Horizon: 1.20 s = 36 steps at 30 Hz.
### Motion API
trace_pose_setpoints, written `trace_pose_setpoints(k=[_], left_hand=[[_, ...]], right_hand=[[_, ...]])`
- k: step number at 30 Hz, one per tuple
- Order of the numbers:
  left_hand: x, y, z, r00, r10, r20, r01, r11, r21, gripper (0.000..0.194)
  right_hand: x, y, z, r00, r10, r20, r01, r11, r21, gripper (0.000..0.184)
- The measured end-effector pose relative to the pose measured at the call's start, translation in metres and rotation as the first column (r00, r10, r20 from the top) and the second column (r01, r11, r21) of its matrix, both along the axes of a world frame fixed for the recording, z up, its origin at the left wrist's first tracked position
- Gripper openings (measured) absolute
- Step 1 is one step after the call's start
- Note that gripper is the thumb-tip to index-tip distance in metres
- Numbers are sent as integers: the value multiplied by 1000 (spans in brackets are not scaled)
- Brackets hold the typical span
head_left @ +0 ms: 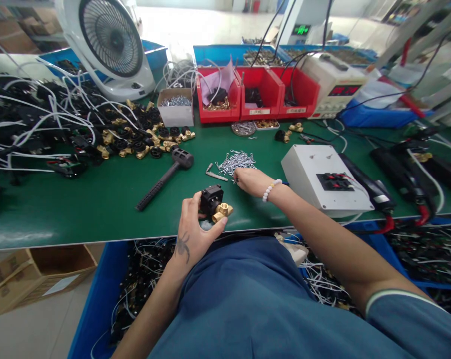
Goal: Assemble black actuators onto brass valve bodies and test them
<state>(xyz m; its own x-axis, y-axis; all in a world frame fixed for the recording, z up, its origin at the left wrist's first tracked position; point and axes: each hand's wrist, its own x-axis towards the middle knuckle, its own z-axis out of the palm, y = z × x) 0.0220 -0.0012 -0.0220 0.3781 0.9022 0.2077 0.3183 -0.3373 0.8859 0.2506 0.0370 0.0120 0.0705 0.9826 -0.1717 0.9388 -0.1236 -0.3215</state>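
My left hand (pixel 195 224) grips a valve assembly (pixel 215 203), a black housing joined to a brass fitting, close to the front edge of the green bench. The thumb presses against the brass part. My right hand (pixel 250 180) reaches down at the edge of a pile of cotter pins (pixel 236 162), its fingers pinched together. Whatever lies between those fingertips is too small to make out. Just left of the pile lies a small bent metal tool (pixel 216 173), and further left a black mallet (pixel 169 174).
Black-and-brass valves with white cables (pixel 131 137) heap up on the left, below a fan (pixel 113 45). Red bins (pixel 220 110) and a carton of metal pins (pixel 175 112) stand behind. To the right sit a grey switch box (pixel 323 177), power drivers (pixel 401 174) and a power supply (pixel 330 82).
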Motion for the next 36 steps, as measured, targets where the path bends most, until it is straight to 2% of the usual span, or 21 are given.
trace_pose_setpoints(k=[3, 5, 9, 11, 14, 15, 16, 19, 23, 26, 29, 33, 36], left_hand=[[0, -1, 1, 1000, -1, -11, 1, 1000, 2, 68], [0, -2, 1, 1000, -4, -4, 4, 1000, -5, 68], [2, -5, 4, 1000, 13, 28, -12, 1000, -22, 68], [4, -8, 7, 999, 17, 37, -16, 1000, -20, 67], [4, -13, 16, 999, -6, 42, 6, 1000, 5, 66], [4, -15, 20, 999, -14, 42, 13, 1000, 19, 65], [3, -18, 24, 999, -18, 41, 16, 999, 37, 65], [1, -24, 37, 999, -15, 37, 11, 994, 107, 65], [-2, -33, 53, 1000, -21, 13, 18, 980, 198, 70], [-4, -39, 63, 999, -31, -13, 33, 969, 247, 73], [-5, -42, 69, 998, -32, -48, 44, 958, 282, 76], [-5, -42, 72, 996, -34, -80, 58, 948, 313, 76], [-4, -41, 73, 996, -34, -87, 61, 943, 328, 75]], right_hand=[[4, 0, 5, 985, -46, -163, 66, 991, 115, 5], [4, -6, 10, 950, -59, -308, 119, 976, 180, 10], [-7, -29, 25, 819, -6, -574, 169, 958, 230, 28], [-15, -42, 33, 664, 47, -746, 190, 954, 230, 32], [-25, -59, 41, 314, 123, -941, 218, 956, 198, 33], [-27, -64, 44, 243, 137, -960, 220, 956, 192, 33], [-29, -68, 47, 225, 144, -964, 220, 956, 194, 33], [-35, -80, 55, 278, 159, -947, 208, 953, 221, 26], [-42, -95, 68, 472, 197, -859, 180, 933, 312, 11], [-49, -104, 75, 571, 199, -797, 209, 903, 375, 4], [-56, -111, 79, 662, 198, -723, 238, 859, 453, 4], [-60, -116, 85, 780, 268, -565, 124, 820, 559, 6], [-59, -116, 88, 813, 284, -508, 75, 815, 575, 8]])
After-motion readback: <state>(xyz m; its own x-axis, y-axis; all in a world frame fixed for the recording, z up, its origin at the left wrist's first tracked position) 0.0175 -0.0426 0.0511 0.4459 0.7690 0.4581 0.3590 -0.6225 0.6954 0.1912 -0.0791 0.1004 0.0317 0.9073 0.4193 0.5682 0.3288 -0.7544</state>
